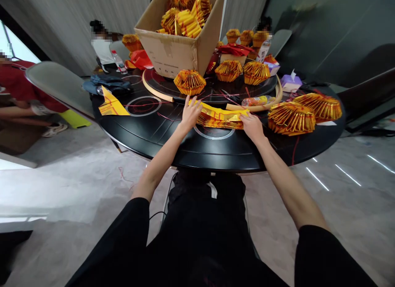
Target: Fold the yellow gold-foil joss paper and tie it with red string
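**A:** What am I looking at near the hands?

**B:** I'm seeing my left hand (190,113) lying on the left end of a stack of gold and yellow paper (222,117), fingers spread flat over it rather than closed. My right hand (252,126) is resting against the right end of the same stack; its fingertips are tucking under or behind the sheets, so I cannot tell whether they are pinching the paper or only touching it.

**A:** And where is the paper sitting?

**B:** It's lying on the black round table (197,151), near the edge closest to me, just in front of the raised turntable (216,91).

**A:** Anything cut off?

**B:** The cardboard box (175,48) is running out of the top of the view, so I'm only seeing some of the folded gold pieces inside. Two folded gold lanterns (291,118) are sitting to the right of my right hand. The people beyond the table are blurred and partly hidden behind chairs.
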Action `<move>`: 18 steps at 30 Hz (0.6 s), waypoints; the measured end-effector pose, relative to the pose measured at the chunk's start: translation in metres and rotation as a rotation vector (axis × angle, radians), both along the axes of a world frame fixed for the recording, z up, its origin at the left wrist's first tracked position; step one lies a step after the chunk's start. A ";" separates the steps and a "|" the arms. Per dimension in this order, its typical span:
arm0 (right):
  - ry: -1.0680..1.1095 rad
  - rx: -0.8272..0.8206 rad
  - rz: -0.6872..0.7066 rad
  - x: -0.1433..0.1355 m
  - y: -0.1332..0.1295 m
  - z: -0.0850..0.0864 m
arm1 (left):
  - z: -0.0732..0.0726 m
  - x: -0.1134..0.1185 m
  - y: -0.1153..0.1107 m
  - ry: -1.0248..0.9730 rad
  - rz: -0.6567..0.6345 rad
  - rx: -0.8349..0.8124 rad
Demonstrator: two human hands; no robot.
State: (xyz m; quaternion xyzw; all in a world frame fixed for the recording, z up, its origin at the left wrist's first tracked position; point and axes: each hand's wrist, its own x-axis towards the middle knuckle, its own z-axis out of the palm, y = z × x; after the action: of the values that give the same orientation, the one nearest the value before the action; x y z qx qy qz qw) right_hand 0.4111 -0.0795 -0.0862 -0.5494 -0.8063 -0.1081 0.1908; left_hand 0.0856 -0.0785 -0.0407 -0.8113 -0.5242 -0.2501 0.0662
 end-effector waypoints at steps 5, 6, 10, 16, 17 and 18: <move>0.001 -0.045 0.016 -0.006 0.001 -0.004 | -0.015 0.023 -0.005 0.154 -0.097 -0.081; 0.017 -0.052 0.029 -0.005 0.002 -0.006 | -0.017 0.026 -0.005 0.174 -0.101 -0.092; 0.091 -0.064 0.072 0.003 0.001 -0.008 | -0.024 0.029 -0.005 0.204 -0.089 -0.068; 0.067 -0.059 0.045 0.002 -0.003 -0.007 | -0.022 0.028 -0.003 0.259 -0.059 -0.065; 0.055 -0.052 0.038 0.001 -0.004 -0.007 | -0.022 0.029 -0.002 0.265 -0.048 -0.067; 0.044 -0.047 0.031 0.000 -0.005 -0.007 | -0.021 0.030 -0.001 0.266 -0.037 -0.066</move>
State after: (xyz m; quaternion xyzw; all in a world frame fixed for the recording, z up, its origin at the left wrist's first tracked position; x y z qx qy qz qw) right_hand 0.4113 -0.0841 -0.0933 -0.5436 -0.8125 -0.0741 0.1971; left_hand 0.1160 -0.0793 -0.0620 -0.8487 -0.5035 -0.1243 0.1037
